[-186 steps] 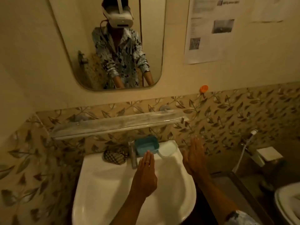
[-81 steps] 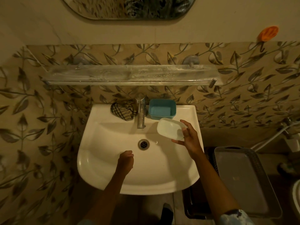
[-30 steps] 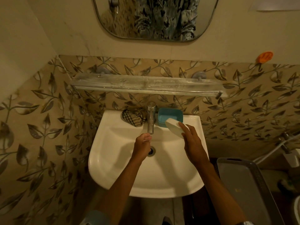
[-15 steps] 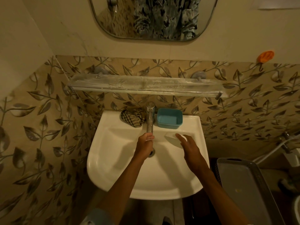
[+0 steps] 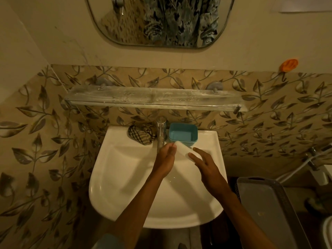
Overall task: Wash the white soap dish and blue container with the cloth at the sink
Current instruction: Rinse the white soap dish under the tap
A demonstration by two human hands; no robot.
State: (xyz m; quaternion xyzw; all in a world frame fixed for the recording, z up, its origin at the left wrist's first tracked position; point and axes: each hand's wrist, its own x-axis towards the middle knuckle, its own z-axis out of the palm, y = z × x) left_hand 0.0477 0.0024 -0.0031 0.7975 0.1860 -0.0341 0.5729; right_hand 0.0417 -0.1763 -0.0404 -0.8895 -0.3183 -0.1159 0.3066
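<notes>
over the sink (image 5: 125, 177), both hands now hold the white soap dish (image 5: 183, 150) below the tap (image 5: 161, 133): left hand (image 5: 164, 159) has joined, right hand (image 5: 206, 166) fingers grip it; rinsing begins, blue container (image 5: 183, 134) and cloth (image 5: 142, 133) wait on the rim

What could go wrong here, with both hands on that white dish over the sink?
The white soap dish is held only between the left hand and right hand; if wet it might slip into the sink. The blue container sits on the ledge just behind and could be knocked. The cloth lies unused beyond the tap.
</notes>
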